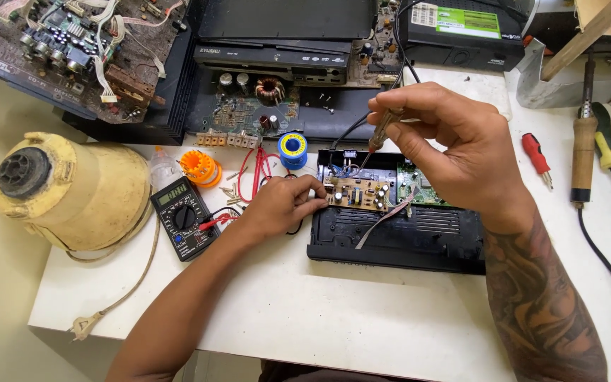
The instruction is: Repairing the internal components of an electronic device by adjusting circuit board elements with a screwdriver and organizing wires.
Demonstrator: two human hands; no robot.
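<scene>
My right hand [454, 145] pinches the soldering iron [382, 131], tip down over the brown circuit board [357, 193] sitting in the open black case [397, 240]; left hand [284, 205] fingertips pressed on the board's left edge; I'd keep it pinned, touch only the one joint, steer clear of the grey ribbon cable [383, 219].

left hand [281, 205]: bare, no glove, ring or watch | left forearm: bare, sleeveless, unmarked | right hand [454, 148]: bare, ungloved, short nails | right forearm: sleeveless, covered in dense dark tattoo shading from wrist up | no wristbands seen
</scene>
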